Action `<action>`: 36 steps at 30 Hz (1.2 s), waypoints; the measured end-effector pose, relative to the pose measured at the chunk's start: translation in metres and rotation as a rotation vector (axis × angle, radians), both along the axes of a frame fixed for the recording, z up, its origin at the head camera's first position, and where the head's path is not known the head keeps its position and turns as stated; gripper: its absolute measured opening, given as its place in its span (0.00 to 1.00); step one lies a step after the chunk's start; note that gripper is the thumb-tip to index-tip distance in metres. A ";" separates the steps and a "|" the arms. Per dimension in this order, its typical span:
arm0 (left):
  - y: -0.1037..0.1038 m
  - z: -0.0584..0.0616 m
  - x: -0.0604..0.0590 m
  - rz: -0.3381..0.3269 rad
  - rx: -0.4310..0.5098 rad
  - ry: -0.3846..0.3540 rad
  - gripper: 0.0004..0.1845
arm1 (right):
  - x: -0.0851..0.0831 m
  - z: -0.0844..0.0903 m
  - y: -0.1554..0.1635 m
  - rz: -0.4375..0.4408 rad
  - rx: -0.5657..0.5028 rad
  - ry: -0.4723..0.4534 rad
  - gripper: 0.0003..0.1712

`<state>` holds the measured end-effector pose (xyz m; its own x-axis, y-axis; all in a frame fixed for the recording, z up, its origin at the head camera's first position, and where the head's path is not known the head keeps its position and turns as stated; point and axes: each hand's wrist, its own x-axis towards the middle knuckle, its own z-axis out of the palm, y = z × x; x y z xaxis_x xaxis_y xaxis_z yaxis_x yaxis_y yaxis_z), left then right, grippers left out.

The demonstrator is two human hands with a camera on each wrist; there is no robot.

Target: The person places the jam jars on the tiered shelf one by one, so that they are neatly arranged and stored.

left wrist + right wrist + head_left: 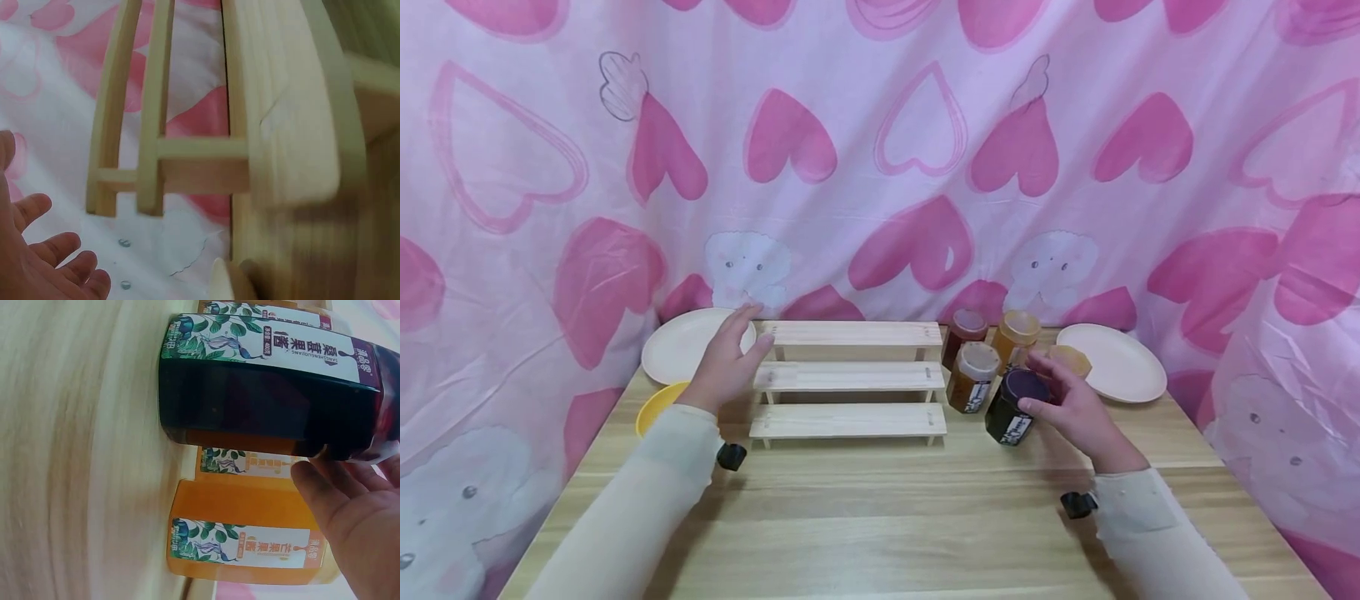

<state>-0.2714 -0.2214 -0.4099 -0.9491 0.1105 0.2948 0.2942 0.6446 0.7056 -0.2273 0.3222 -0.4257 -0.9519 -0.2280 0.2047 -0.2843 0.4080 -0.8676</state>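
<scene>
Pink heart-print cloth [880,150] hangs behind and around a light wooden worktop [880,517]. Centre of the worktop: three-tier pale wooden step shelf [850,377], tiers bare. Left hand [727,360] hovers at the shelf's left end, fingers spread and relaxed, holding nothing; fingertips near the top tier, contact unclear. Left wrist view: shelf slats [156,125] close up, blurred, open fingers [56,250] low left.

Right hand [1070,406] grips a dark purple-black jam jar with a leafy printed label [1017,406], thumb and fingers round its lid end; the jar is tilted, just right of the shelf's lowest tier. Right wrist view: same dark jar [269,394] with fingers [337,506] under its lid side, amber jars [244,537] behind it.

Behind the dark jar, a cluster of amber and reddish labelled jars with pale lids [976,367], close together. Round cream plate [688,343] far left, another cream plate [1116,360] far right. Yellow bowl [658,406] partly hidden by the left sleeve.
</scene>
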 end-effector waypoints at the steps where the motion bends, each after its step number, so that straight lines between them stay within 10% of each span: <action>1: 0.002 -0.001 -0.002 0.002 0.017 -0.009 0.35 | 0.000 -0.001 0.001 -0.002 0.006 -0.011 0.45; 36: 0.025 -0.036 -0.022 0.057 0.624 -0.249 0.24 | -0.011 -0.014 0.011 0.026 0.047 -0.135 0.40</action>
